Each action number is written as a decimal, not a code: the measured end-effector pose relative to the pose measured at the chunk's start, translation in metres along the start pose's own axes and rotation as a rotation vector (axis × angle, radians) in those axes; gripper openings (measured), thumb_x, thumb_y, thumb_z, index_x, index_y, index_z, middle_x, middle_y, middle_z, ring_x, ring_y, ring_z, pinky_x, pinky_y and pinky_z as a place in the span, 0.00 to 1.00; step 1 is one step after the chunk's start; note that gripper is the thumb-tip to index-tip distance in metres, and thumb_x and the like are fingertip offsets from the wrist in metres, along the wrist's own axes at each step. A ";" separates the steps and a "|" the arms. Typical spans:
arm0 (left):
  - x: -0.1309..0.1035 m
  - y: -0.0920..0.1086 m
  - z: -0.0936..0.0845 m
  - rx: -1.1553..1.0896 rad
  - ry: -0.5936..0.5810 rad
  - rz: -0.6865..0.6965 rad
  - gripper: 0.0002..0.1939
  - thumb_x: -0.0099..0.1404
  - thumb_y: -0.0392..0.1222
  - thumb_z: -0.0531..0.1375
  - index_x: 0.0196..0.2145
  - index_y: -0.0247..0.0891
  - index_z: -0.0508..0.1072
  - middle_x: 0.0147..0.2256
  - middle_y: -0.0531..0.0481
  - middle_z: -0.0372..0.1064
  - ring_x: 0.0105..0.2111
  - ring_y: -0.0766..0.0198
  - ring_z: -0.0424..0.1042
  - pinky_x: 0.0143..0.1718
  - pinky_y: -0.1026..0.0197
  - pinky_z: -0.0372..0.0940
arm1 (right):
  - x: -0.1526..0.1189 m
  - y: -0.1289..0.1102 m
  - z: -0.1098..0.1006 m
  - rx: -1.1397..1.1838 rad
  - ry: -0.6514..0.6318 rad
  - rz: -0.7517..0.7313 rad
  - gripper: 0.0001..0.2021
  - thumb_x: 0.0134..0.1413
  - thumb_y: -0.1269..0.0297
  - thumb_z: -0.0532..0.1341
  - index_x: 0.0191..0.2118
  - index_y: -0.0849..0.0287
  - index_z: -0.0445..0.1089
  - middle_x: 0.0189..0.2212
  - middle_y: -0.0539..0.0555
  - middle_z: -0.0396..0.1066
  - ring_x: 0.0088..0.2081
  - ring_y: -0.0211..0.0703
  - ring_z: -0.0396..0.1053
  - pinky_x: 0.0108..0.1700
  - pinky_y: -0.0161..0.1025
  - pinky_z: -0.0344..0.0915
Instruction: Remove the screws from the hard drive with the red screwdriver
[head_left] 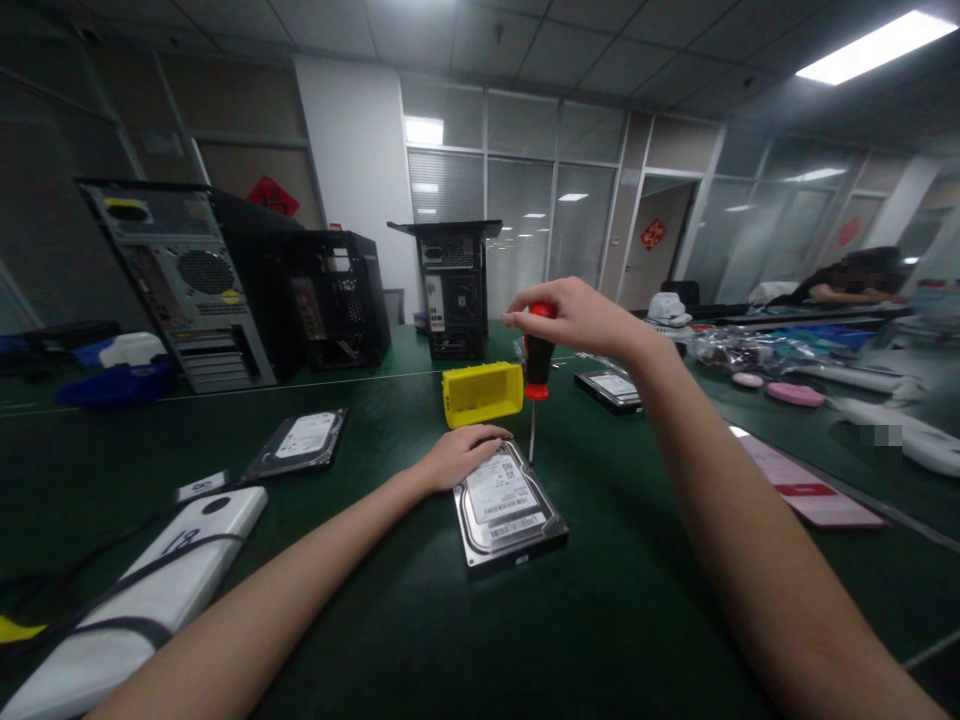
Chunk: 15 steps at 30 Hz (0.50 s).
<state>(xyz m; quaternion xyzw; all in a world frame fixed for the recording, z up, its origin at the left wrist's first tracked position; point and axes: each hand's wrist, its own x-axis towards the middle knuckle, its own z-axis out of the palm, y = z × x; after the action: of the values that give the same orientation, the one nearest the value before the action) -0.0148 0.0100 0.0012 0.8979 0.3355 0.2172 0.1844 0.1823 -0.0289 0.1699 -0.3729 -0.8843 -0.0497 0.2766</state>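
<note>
A silver hard drive [504, 505] with a white label lies on the green table in front of me. Fingers bent over its far left corner, my left hand [466, 455] grips it against the tabletop. My right hand [564, 312] is closed round the top of a red and black screwdriver [538, 368], held upright. The shaft points down at the drive's far right edge; whether the tip touches a screw there is too small to tell. Just behind the drive stands a yellow plastic bin [484, 393], its open side towards me.
Computer cases [202, 290] stand at the back left, another case [455, 290] at the centre back. Other hard drives [300, 443] lie left and right. A white power strip [150, 600] with black cable is near left. A pink box [814, 480] lies right. Another person [847, 280] sits far right.
</note>
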 end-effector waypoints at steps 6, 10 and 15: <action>0.000 0.000 0.001 0.003 0.001 -0.007 0.19 0.69 0.46 0.44 0.51 0.40 0.67 0.51 0.49 0.66 0.50 0.59 0.65 0.51 0.60 0.58 | 0.000 0.000 0.002 0.117 -0.010 0.007 0.14 0.56 0.60 0.50 0.36 0.63 0.69 0.32 0.56 0.68 0.32 0.40 0.63 0.33 0.37 0.56; 0.000 0.001 0.000 0.004 0.003 -0.015 0.19 0.69 0.46 0.44 0.51 0.40 0.67 0.51 0.50 0.66 0.50 0.59 0.65 0.51 0.60 0.58 | 0.001 -0.001 0.003 0.245 -0.060 -0.013 0.13 0.56 0.66 0.48 0.38 0.63 0.68 0.32 0.55 0.68 0.34 0.41 0.65 0.35 0.36 0.59; 0.000 0.001 0.000 0.001 0.001 -0.016 0.19 0.69 0.47 0.45 0.52 0.41 0.66 0.52 0.50 0.66 0.50 0.58 0.65 0.51 0.58 0.58 | 0.000 -0.003 0.001 0.276 -0.094 -0.004 0.14 0.56 0.66 0.49 0.43 0.62 0.67 0.35 0.56 0.68 0.35 0.41 0.65 0.35 0.37 0.60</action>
<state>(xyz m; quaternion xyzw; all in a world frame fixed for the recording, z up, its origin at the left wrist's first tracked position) -0.0146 0.0089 0.0021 0.8952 0.3429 0.2159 0.1855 0.1798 -0.0305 0.1697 -0.3317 -0.8953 0.0892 0.2835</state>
